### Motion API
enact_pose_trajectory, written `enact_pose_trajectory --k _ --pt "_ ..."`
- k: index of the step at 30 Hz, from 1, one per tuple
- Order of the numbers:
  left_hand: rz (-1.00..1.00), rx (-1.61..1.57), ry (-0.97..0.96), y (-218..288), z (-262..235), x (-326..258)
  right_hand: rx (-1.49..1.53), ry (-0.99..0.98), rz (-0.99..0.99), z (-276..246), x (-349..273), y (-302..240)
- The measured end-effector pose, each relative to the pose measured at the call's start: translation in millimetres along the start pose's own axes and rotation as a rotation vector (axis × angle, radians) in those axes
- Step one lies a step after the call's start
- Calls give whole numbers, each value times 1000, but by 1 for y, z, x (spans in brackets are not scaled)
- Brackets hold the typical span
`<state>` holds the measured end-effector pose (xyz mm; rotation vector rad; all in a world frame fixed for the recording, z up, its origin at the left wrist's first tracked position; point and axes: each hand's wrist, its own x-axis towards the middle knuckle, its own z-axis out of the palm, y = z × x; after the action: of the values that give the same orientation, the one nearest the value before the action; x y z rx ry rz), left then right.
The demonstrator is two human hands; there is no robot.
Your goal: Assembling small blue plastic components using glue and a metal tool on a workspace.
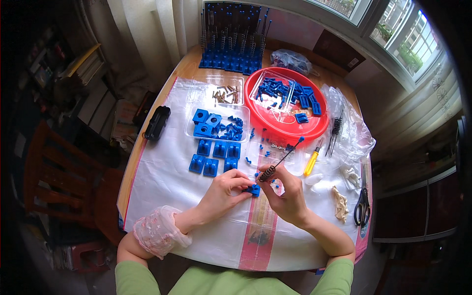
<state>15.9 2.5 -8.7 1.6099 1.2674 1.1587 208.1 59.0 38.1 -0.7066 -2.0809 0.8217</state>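
Over the middle of the table, my left hand (223,194) pinches a small blue plastic part (253,191) between thumb and fingers. My right hand (289,199) is closed on a dark coil spring (267,173) just above that part. From the spring a thin dark rod slants up to the right, ending in a blue tip (301,140). The fingers partly cover where spring and blue part meet, so I cannot tell whether they are joined. Several blue square blocks (210,167) lie beyond my left hand. Tiny blue pieces (248,160) are scattered near both hands.
Clear trays hold blue parts (231,129) and brass-coloured pins (226,94). A red basin (314,129) contains more blue parts. Spring assemblies (231,60) stand at the back. On the right lie a yellow-handled screwdriver (311,162), dark rods (335,135), plastic bags (351,132) and scissors (362,207).
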Motion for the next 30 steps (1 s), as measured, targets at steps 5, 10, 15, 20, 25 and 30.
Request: enact_pose_trajectory --k 5,10,15,20,25,30 --pt "5 9 -1 1 0 0 -5 0 -6 0 1 -1" --pt "3 6 -1 1 0 0 -6 0 -11 1 1 -1" --pt "-2 16 -10 1 0 0 -24 -6 -25 1 0 -1" --pt "3 19 -12 -2 0 0 -19 -13 -44 2 0 -3" --pt "1 11 -15 0 0 1 -20 -17 -37 1 0 -3" --pt "6 15 -16 1 -1 1 -24 -18 -40 2 0 -3"
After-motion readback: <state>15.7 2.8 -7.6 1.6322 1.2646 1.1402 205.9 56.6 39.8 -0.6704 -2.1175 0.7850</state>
